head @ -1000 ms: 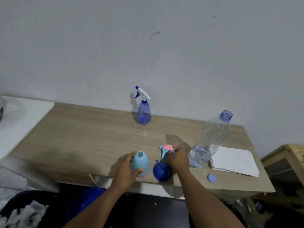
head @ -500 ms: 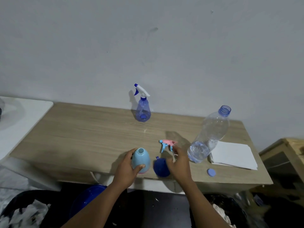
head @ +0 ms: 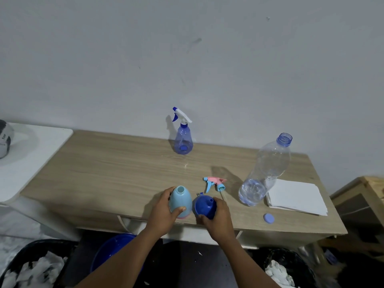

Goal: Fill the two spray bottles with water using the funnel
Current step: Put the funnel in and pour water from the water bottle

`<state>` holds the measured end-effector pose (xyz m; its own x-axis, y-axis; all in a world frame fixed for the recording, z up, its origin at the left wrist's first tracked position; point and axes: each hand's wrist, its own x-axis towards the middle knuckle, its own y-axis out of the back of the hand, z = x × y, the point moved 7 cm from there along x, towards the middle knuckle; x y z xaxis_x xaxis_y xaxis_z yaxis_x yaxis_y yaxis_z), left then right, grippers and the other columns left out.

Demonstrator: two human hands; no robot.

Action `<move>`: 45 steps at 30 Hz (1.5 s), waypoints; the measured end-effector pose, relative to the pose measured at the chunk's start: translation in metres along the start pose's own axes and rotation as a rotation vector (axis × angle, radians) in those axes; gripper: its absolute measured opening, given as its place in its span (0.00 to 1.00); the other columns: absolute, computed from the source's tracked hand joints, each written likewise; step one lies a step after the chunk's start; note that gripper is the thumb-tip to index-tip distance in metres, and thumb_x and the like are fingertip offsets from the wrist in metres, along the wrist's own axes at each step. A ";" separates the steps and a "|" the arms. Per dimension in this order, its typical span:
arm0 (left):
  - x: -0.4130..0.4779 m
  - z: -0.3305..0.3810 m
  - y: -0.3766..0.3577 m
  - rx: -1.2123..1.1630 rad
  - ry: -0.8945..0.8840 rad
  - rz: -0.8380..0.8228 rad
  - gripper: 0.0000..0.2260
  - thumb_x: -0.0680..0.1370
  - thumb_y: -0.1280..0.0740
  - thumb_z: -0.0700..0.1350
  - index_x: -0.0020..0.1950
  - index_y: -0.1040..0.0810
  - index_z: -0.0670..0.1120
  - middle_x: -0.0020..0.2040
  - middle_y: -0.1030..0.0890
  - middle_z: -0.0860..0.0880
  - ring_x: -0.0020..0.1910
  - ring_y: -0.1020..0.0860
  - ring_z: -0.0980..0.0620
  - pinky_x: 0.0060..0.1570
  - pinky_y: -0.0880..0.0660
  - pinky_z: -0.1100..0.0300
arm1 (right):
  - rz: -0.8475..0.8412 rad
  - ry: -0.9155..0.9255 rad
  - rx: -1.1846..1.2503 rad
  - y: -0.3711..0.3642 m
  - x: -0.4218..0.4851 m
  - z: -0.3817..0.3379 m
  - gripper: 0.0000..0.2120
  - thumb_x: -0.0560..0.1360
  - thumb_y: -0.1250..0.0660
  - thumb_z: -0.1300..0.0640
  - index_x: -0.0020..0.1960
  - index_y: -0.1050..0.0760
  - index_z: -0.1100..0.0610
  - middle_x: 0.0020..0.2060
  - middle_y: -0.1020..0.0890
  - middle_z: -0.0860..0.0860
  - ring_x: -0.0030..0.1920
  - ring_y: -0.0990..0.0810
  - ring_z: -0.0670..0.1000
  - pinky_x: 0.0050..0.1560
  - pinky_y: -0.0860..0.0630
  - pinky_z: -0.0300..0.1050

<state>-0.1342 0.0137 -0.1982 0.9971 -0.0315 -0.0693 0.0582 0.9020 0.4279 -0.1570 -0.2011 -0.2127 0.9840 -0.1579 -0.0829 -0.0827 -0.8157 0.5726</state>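
light blue bottle (head: 180, 199) stands uncapped near the front edge of the wooden table (head: 124, 173), left hand (head: 164, 215) wrapped round its side. just right of that bottle the right hand (head: 218, 219) grips the dark blue funnel (head: 204, 206). a pink and blue spray head (head: 215, 182) lies behind and right of it, the open water bottle (head: 264, 173) further right, the clear blue spray bottle (head: 183, 140) well behind it by the wall

Uncapped light-blue bottle (head: 180, 199) stands beside the dark-blue funnel (head: 204, 205); capped purple sprayer (head: 183, 140) stands behind.
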 end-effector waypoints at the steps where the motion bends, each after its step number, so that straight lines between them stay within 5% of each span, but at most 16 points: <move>1: 0.000 -0.001 0.000 0.001 -0.002 0.005 0.29 0.70 0.23 0.45 0.68 0.29 0.54 0.61 0.24 0.58 0.59 0.24 0.58 0.53 0.28 0.67 | 0.034 0.008 0.058 0.005 -0.002 -0.008 0.28 0.64 0.21 0.54 0.58 0.30 0.47 0.54 0.28 0.42 0.52 0.24 0.43 0.48 0.27 0.31; 7: 0.001 0.003 -0.007 0.030 -0.007 -0.008 0.29 0.70 0.24 0.45 0.68 0.30 0.54 0.61 0.24 0.57 0.58 0.25 0.58 0.59 0.26 0.58 | 0.179 0.012 0.285 0.036 0.004 -0.052 0.26 0.63 0.20 0.56 0.56 0.28 0.47 0.56 0.26 0.48 0.52 0.21 0.46 0.46 0.24 0.35; 12: -0.001 0.009 -0.023 0.010 -0.016 -0.047 0.29 0.70 0.24 0.45 0.68 0.31 0.56 0.62 0.24 0.57 0.60 0.25 0.60 0.59 0.26 0.59 | 0.113 0.042 0.343 0.050 0.010 -0.074 0.28 0.64 0.22 0.44 0.62 0.27 0.44 0.60 0.24 0.48 0.57 0.21 0.45 0.57 0.22 0.46; 15: 0.000 0.011 -0.028 -0.006 -0.020 -0.047 0.30 0.70 0.24 0.45 0.68 0.31 0.58 0.62 0.24 0.57 0.59 0.25 0.61 0.58 0.26 0.60 | 0.045 0.061 0.341 0.058 0.011 -0.084 0.33 0.67 0.19 0.51 0.67 0.29 0.51 0.59 0.24 0.48 0.57 0.22 0.46 0.57 0.23 0.41; 18: 0.000 0.012 -0.028 0.016 -0.019 -0.046 0.28 0.70 0.25 0.44 0.66 0.30 0.58 0.60 0.23 0.57 0.58 0.24 0.58 0.55 0.27 0.62 | -0.001 0.095 0.296 0.069 0.010 -0.098 0.33 0.63 0.16 0.56 0.61 0.29 0.54 0.54 0.23 0.48 0.51 0.21 0.43 0.49 0.23 0.35; 21: 0.001 0.011 -0.028 0.036 -0.015 -0.045 0.27 0.70 0.25 0.44 0.65 0.30 0.58 0.59 0.23 0.56 0.58 0.24 0.56 0.53 0.29 0.62 | -0.027 0.146 0.229 0.073 0.012 -0.109 0.31 0.62 0.16 0.51 0.60 0.26 0.50 0.54 0.21 0.45 0.51 0.19 0.43 0.50 0.24 0.38; 26: 0.000 0.013 -0.029 0.045 0.036 -0.047 0.27 0.71 0.25 0.43 0.64 0.33 0.59 0.56 0.24 0.57 0.54 0.25 0.57 0.48 0.30 0.67 | -0.133 0.285 -0.022 0.065 0.014 -0.132 0.37 0.66 0.21 0.42 0.72 0.29 0.47 0.57 0.29 0.44 0.57 0.27 0.40 0.55 0.29 0.28; 30: 0.000 0.011 -0.029 0.019 0.082 -0.061 0.29 0.71 0.25 0.44 0.67 0.33 0.58 0.59 0.23 0.56 0.56 0.22 0.56 0.52 0.24 0.60 | -0.174 0.344 -0.260 0.054 0.019 -0.147 0.43 0.64 0.25 0.34 0.75 0.33 0.47 0.63 0.28 0.44 0.63 0.28 0.46 0.65 0.28 0.45; 36: 0.002 0.009 -0.031 0.023 0.079 -0.063 0.26 0.71 0.24 0.46 0.65 0.31 0.56 0.56 0.21 0.55 0.54 0.21 0.55 0.51 0.21 0.56 | -0.207 0.363 -0.390 0.038 0.020 -0.159 0.48 0.63 0.25 0.32 0.77 0.39 0.46 0.69 0.27 0.46 0.68 0.31 0.52 0.70 0.34 0.55; 42: 0.000 0.006 -0.033 0.029 0.098 -0.069 0.24 0.72 0.25 0.47 0.66 0.28 0.50 0.54 0.20 0.52 0.50 0.21 0.56 0.48 0.21 0.56 | -0.187 0.329 -0.289 0.039 0.014 -0.152 0.49 0.61 0.24 0.31 0.76 0.37 0.47 0.70 0.29 0.44 0.69 0.32 0.48 0.68 0.33 0.46; 45: 0.000 0.007 -0.031 0.009 0.082 -0.052 0.30 0.72 0.25 0.43 0.71 0.32 0.48 0.59 0.23 0.51 0.56 0.23 0.53 0.52 0.28 0.60 | 0.015 0.251 0.008 0.062 0.013 -0.130 0.37 0.66 0.22 0.40 0.70 0.30 0.50 0.62 0.25 0.42 0.62 0.27 0.43 0.58 0.31 0.33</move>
<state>-0.1354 -0.0177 -0.2050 0.9854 -0.0430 -0.1648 0.1110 0.8962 0.4296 -0.1293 -0.1813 -0.0722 0.9910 -0.0276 0.1311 -0.0977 -0.8187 0.5659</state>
